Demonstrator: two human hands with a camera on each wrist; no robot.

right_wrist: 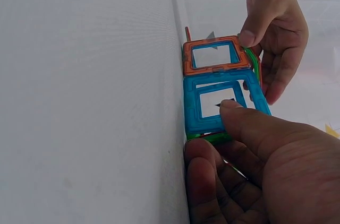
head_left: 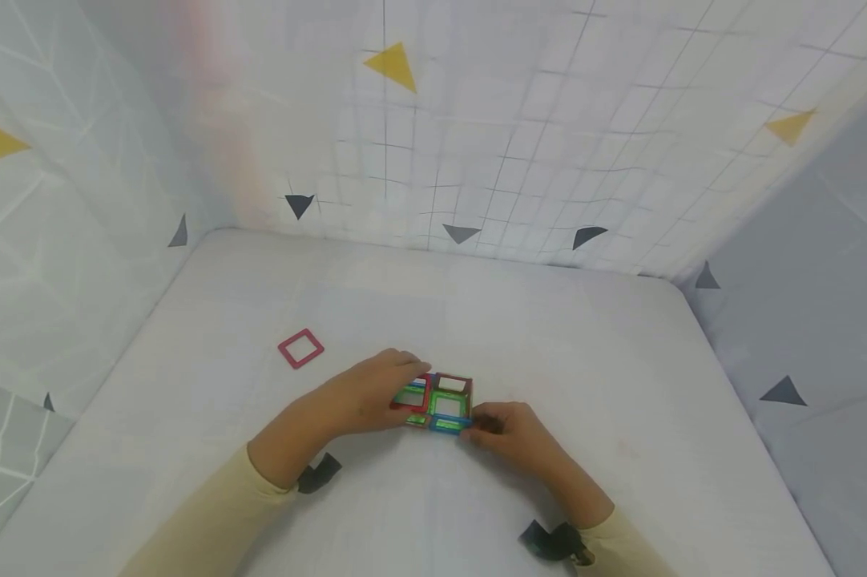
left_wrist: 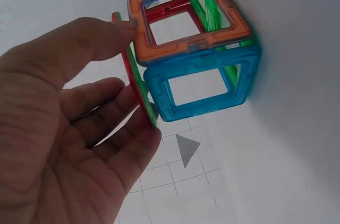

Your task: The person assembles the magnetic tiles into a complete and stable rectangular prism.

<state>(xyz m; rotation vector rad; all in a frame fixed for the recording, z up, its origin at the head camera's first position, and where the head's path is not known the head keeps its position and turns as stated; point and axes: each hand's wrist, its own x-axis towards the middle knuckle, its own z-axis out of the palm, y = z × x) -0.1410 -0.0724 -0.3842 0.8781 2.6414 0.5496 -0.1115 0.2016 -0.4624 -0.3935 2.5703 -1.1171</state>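
Two joined cubes of see-through magnetic tiles stand on the white table in the head view, with a blue tile [right_wrist: 192, 102] and an orange tile [right_wrist: 189, 65] on the side facing the person. My left hand [head_left: 361, 393] pinches a red square tile [head_left: 428, 394] between thumb and fingertips over the left cube. In the left wrist view, green shows along that tile's inner side, close against the orange and blue frames. My right hand [head_left: 516, 433] grips the right cube, its thumb [right_wrist: 244, 120] on the blue tile and its curled fingers beside the lower corner.
A loose pinkish-red square tile [head_left: 311, 357] lies flat on the table [head_left: 585, 344], left of and beyond my left hand. Pale patterned walls [head_left: 477, 120] close in the table at the back and on both sides.
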